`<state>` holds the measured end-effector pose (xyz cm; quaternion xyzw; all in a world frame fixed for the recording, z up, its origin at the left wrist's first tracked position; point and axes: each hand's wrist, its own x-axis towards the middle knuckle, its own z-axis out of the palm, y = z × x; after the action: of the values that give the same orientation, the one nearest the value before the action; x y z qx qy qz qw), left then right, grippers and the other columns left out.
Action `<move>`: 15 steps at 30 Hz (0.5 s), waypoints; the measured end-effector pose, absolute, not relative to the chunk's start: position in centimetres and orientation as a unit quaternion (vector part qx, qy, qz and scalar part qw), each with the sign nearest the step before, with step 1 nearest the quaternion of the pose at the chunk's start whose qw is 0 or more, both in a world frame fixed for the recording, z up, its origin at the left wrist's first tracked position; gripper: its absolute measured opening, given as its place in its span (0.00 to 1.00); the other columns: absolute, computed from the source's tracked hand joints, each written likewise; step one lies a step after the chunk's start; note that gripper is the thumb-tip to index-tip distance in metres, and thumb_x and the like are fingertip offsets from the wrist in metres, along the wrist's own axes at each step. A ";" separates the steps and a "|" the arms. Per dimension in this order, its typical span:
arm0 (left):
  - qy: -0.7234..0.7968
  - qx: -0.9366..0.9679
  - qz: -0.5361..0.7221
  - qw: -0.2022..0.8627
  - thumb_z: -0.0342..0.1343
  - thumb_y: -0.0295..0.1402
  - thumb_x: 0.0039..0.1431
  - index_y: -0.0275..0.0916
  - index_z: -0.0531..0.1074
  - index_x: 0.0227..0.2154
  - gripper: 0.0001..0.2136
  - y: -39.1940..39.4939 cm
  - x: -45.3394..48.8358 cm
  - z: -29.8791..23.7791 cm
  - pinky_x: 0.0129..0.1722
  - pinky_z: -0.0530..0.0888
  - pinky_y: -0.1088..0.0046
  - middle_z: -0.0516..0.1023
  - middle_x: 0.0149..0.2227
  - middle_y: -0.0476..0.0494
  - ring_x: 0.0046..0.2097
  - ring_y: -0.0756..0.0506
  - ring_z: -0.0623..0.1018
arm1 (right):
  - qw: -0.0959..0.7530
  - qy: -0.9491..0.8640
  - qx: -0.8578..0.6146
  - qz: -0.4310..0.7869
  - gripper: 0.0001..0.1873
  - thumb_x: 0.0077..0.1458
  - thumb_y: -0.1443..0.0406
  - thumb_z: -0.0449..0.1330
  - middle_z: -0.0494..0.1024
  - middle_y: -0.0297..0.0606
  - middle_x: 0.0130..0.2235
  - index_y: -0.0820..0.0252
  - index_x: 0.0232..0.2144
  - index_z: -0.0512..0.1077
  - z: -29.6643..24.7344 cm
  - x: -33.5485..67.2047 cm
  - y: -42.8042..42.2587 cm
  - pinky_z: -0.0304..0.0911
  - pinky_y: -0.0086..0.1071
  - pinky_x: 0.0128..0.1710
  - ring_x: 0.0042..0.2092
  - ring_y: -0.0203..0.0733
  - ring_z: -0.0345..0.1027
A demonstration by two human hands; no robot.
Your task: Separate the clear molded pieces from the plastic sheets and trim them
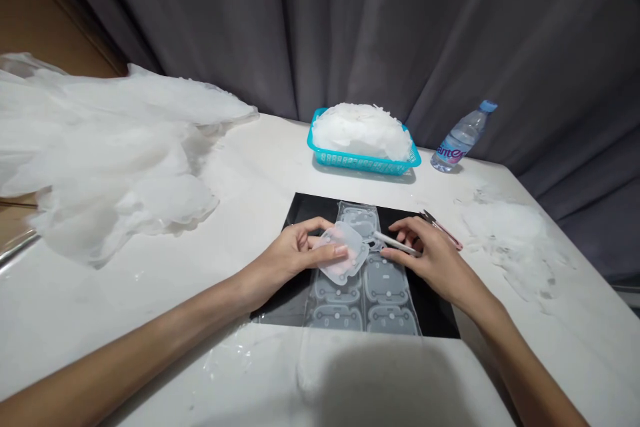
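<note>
Between thumb and fingers, my left hand [313, 245] grips a translucent, rounded-square plastic piece [343, 255], raised above the mat. My right hand [425, 247] holds a slim white pen-like tool [397, 244], its tip pointing left toward that piece. A small clear bit [373, 245] shows by the tool's tip; whether it is attached to the held piece, I cannot tell. Under both hands lies a clear sheet of moulded rounded-square pieces [387, 280] on a black mat [285, 303]. Pink-handled scissors or cutters [443, 229] lie partly hidden behind my right hand.
A turquoise basket [360, 161] heaped with whitish translucent pieces stands at the back, with a water bottle [460, 140] to its right. Large piles of thin plastic film [125, 153] cover the left side. More clear scraps [520, 240] lie at the right. A grey curtain [350, 27] hangs behind the white table [240, 213].
</note>
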<state>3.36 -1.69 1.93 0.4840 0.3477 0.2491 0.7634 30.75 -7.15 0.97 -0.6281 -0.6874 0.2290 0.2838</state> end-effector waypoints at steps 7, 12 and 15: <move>0.336 0.460 0.279 0.773 0.76 0.32 0.50 0.37 0.69 0.38 0.20 -2.0 3.5 1.9 0.38 0.81 0.75 0.86 0.36 0.45 0.35 0.49 0.85 | 0.306 -0.673 -0.638 0.218 0.15 0.64 0.52 0.62 0.81 0.38 0.38 0.56 0.40 0.77 1.7 31.2 -7.0 0.69 0.38 0.44 0.39 0.45 0.76; 0.338 0.469 0.290 0.763 0.76 0.32 0.50 0.38 0.70 0.41 0.21 -2.1 3.4 2.1 0.34 0.80 0.77 0.82 0.34 0.50 0.32 0.51 0.82 | 0.202 -0.626 -0.751 -0.050 0.18 0.64 0.50 0.58 0.80 0.46 0.44 0.56 0.42 0.76 1.1 35.2 -6.9 0.64 0.42 0.40 0.49 0.58 0.72; 0.328 0.478 0.293 0.760 0.75 0.31 0.52 0.37 0.74 0.44 0.19 -2.2 3.4 2.3 0.36 0.79 0.79 0.81 0.34 0.50 0.33 0.53 0.80 | 0.143 -0.604 -0.783 -0.041 0.18 0.62 0.50 0.61 0.80 0.43 0.42 0.56 0.44 0.75 0.4 36.8 -6.9 0.60 0.38 0.36 0.44 0.55 0.73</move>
<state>3.42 -2.22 2.30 0.4779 0.3279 0.2930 0.7604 36.83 -6.89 0.37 -0.7830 -0.6039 -0.0411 0.1433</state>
